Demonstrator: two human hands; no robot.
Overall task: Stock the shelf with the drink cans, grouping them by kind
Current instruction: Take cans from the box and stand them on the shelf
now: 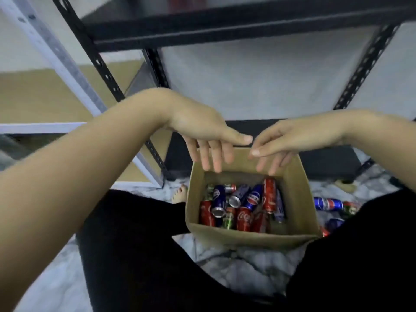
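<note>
Hands hover empty over the far rim of the cardboard box (299, 199): left hand (202, 134) with fingers hanging loose and spread, right hand (290, 140) likewise relaxed, neither holding anything. Inside the box lie mixed cans (jumbled, mostly on their sides): blue Pepsi cans (219, 197), red Coca-Cola cans (244, 218), a few green. Best take one kind per reach, so they land grouped on the black shelf (225, 25) beyond the box. More cans lie on the floor right of the box.

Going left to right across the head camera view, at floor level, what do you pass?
Bare foot on the marbled floor → open brown cardboard box holding red, blue and green drink cans → blue drink can lying loose on the floor at the box's right.
</note>
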